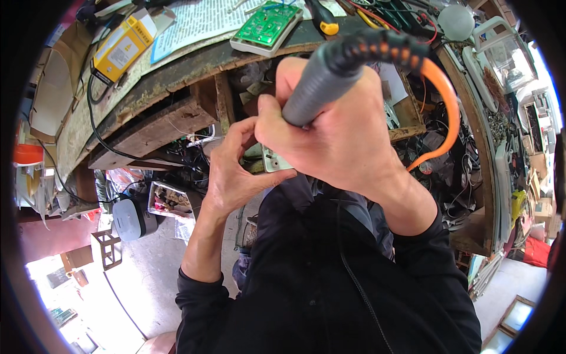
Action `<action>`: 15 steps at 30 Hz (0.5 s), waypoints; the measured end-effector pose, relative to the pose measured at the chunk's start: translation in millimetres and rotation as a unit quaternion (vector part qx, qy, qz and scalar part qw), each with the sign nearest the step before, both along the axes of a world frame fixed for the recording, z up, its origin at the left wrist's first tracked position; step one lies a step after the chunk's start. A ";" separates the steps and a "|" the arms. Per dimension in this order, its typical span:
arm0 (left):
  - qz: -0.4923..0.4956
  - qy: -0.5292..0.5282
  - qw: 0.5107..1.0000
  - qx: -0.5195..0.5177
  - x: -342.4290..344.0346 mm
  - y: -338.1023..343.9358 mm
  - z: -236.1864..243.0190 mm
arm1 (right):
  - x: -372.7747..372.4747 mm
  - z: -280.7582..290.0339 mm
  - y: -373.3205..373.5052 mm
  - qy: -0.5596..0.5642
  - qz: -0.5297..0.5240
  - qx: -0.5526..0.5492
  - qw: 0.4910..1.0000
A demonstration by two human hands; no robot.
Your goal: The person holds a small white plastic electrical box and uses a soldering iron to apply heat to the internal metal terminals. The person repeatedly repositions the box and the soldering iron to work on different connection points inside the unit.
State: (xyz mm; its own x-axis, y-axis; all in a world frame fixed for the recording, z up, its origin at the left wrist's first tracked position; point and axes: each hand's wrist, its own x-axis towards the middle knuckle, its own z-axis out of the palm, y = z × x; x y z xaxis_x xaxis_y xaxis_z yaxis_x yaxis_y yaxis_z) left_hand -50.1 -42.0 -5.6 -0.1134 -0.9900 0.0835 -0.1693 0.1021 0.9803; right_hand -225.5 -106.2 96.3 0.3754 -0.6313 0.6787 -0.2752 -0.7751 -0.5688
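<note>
The right hand (348, 144) grasps a grey tool (321, 85) and the left hand (230, 171) grips a white case (275, 163), both before the table (177, 78). On the table lie a circuit board (268, 25) and, at its left, a yellow box (122, 49).

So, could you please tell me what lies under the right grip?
Part of a pale piece shows there, against the left grip. The right grip covers the rest of it and the lower end of the grey tool.

Triangle sign (122, 49) on yellow box (120, 54); paper sheet (197, 28) print unreadable.
</note>
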 end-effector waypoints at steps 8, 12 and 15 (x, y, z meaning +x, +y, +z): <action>0.000 0.004 1.000 -0.006 -0.1 -0.2 -1.4 | 0.4 0.8 -1.0 0.003 0.003 -0.009 1.000; 0.001 -0.005 1.000 -0.006 -0.2 -0.4 0.2 | 1.3 1.7 -0.8 0.007 -0.001 -0.017 1.000; 0.001 -0.009 1.000 -0.007 0.4 -0.3 -0.4 | 1.9 1.8 -0.9 0.008 0.001 -0.016 1.000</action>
State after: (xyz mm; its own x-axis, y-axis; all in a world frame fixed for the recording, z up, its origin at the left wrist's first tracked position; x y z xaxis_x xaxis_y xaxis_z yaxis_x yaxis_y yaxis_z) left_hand -49.6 -42.3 -6.0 -0.1125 -0.9892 0.0944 -0.1879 0.1144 0.9755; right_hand -223.6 -107.1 98.1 0.3877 -0.6090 0.6919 -0.2832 -0.7931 -0.5393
